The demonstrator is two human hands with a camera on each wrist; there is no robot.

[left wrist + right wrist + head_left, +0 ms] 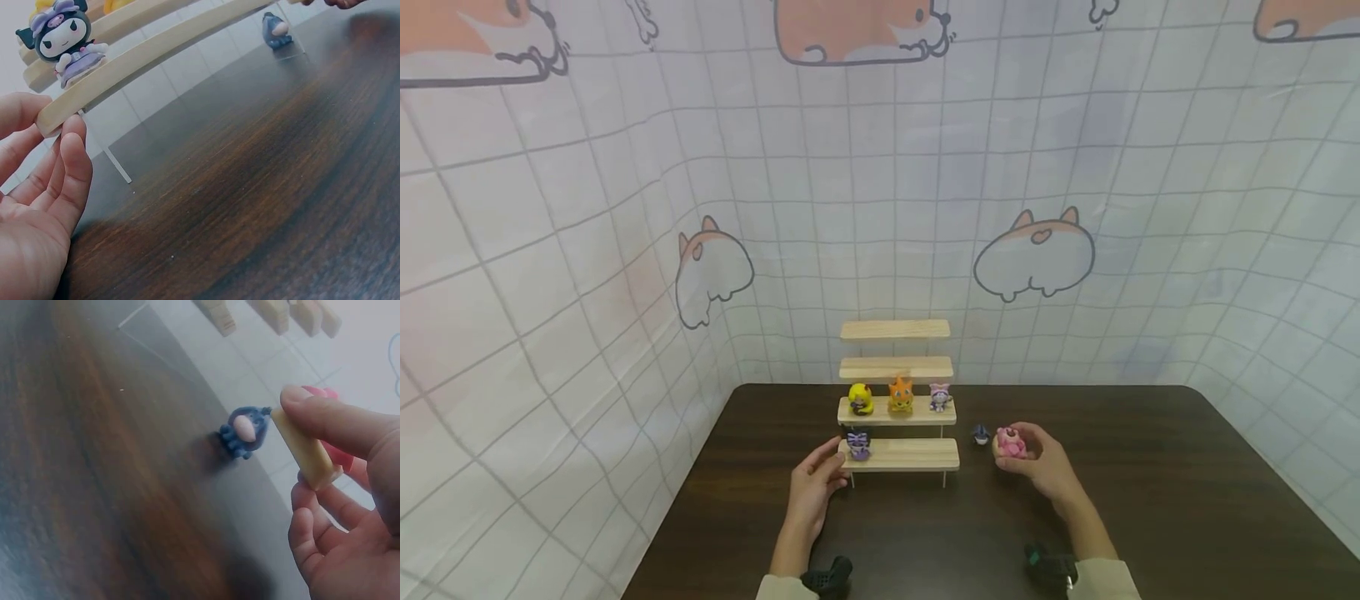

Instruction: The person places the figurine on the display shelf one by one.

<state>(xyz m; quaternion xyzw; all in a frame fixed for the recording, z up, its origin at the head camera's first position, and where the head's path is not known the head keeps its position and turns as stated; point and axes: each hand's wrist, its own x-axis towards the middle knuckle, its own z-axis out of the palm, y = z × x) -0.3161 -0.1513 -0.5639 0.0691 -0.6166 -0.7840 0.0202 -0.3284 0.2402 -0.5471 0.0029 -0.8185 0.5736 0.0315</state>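
Note:
My left hand [811, 490] pinches the left end of the lowest plank of a stepped wooden display shelf [913, 455]. In the left wrist view its fingertips lie around the plank's corner. On that end stands a black-and-purple hooded figurine [62, 44] with a purple bow. My right hand [1049, 468] holds a pink bear-like figurine [1012, 444] over the table, right of the shelf. The right wrist view shows thumb and fingers around its pale yellow part [304, 450], with the pink body mostly hidden behind. Close by on the table sits a small blue donkey figurine [247, 430].
The third plank down holds a yellow-haired figurine [861, 400], an orange pointed-eared one [900, 396] and a white-and-purple one [939, 397]. Two bare upper planks [895, 330] rise behind. A dark wooden table [1120, 483] lies below, and a grid-patterned curtain [865, 192] surrounds it.

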